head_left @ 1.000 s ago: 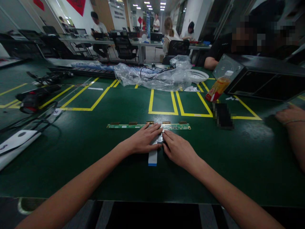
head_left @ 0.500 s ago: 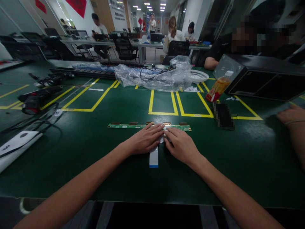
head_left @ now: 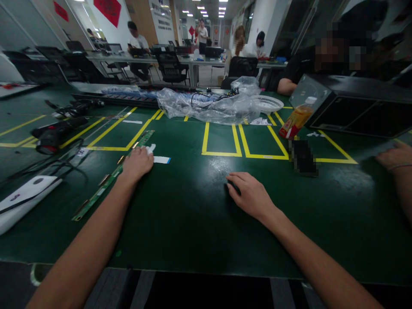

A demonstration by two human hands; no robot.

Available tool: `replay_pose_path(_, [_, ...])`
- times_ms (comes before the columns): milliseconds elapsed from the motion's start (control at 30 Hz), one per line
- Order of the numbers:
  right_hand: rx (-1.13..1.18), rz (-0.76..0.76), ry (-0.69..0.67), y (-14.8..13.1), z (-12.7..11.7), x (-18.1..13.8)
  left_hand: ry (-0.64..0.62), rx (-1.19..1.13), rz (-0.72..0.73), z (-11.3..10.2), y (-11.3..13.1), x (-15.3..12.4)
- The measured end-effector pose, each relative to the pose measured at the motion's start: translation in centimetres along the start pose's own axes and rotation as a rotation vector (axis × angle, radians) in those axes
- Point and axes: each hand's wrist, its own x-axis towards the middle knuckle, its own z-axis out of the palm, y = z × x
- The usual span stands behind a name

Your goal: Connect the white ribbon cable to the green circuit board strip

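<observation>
A long, narrow green circuit board (head_left: 102,189) with copper-coloured tabs lies slanted on the left side of the green table. My left hand (head_left: 139,162) is closed over its upper middle, hiding that stretch. From under my fingers a white flat ribbon cable (head_left: 162,159) with a blue end sticks out to the right. A crumpled white piece (head_left: 150,149) shows just above it. My right hand (head_left: 247,191) rests on the bare tabletop at centre right, its fingers loosely bent and apart, with nothing in it.
Clear plastic wrap (head_left: 206,105) and a white basket (head_left: 266,103) are at the back. To the right stand a drink bottle (head_left: 298,118), a dark phone-like object (head_left: 303,159) and a black case (head_left: 357,103). Cables and a black tool (head_left: 59,133) lie left. Another person's hand (head_left: 395,154) rests far right.
The circuit board and its cable have moved left with my left hand and turned from crosswise to slanted. My right hand has come away from the board and stayed near the centre.
</observation>
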Motion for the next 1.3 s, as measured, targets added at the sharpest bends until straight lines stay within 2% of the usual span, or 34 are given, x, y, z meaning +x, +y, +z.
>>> replay_pose_path(67, [0.0, -0.002, -0.002, 0.0, 0.0, 0.0, -0.001, -0.012, -0.096, -0.3, -1.5, 0.4])
replay_pose_path(133, [0.001, -0.006, -0.003, 0.0, -0.1, 0.0, 0.002, -0.017, -0.145, -0.4, -2.1, 0.5])
replay_pose_path(367, [0.01, -0.024, -0.004, -0.2, -0.1, 0.0, -0.013, -0.022, -0.205, -0.1, -1.8, 0.5])
replay_pose_path(500, [0.008, -0.015, -0.016, -0.3, -0.3, 0.0, 0.017, -0.004, -0.164, -0.3, -1.1, 0.2])
replay_pose_path(567, [0.011, -0.016, -0.019, -0.3, -0.3, 0.0, 0.014, 0.006, -0.069, -0.2, 0.2, -0.2])
replay_pose_path(633, [0.023, -0.02, -0.02, -0.4, -0.1, 0.0, 0.005, 0.015, 0.114, 0.1, 2.5, -1.2])
replay_pose_path(767, [0.046, -0.046, -0.029, -0.6, 0.3, 0.0, -0.014, 0.011, 0.703, 1.1, 8.7, -5.0])
replay_pose_path(833, [0.046, -0.076, -0.054, -0.7, 0.6, 0.0, -0.037, -0.004, 0.94, 1.5, 11.5, -7.1])
replay_pose_path(900, [0.038, -0.107, -0.102, -0.8, 0.9, -0.1, -0.057, -0.019, 1.07, 1.6, 13.1, -8.3])
replay_pose_path(933, [0.034, -0.117, -0.125, -0.8, 1.0, -0.2, -0.059, -0.024, 1.081, 1.4, 13.3, -8.5])
replay_pose_path(1000, [0.028, -0.123, -0.15, -0.7, 1.1, -0.3, -0.033, -0.016, 0.985, 1.0, 12.6, -7.8])
replay_pose_path(1067, [0.034, -0.124, -0.146, -0.7, 1.1, -0.3, 0.024, 0.013, 0.762, 0.4, 10.3, -6.0])
replay_pose_path(1233, [0.016, -0.107, -0.114, -0.5, 0.8, -0.1, 0.131, 0.026, 0.067, -0.1, 1.3, -1.1])
replay_pose_path(1300, [-0.001, -0.104, -0.131, -0.5, 0.8, 0.0, 0.133, -0.013, -0.117, 0.1, -1.4, 0.0])
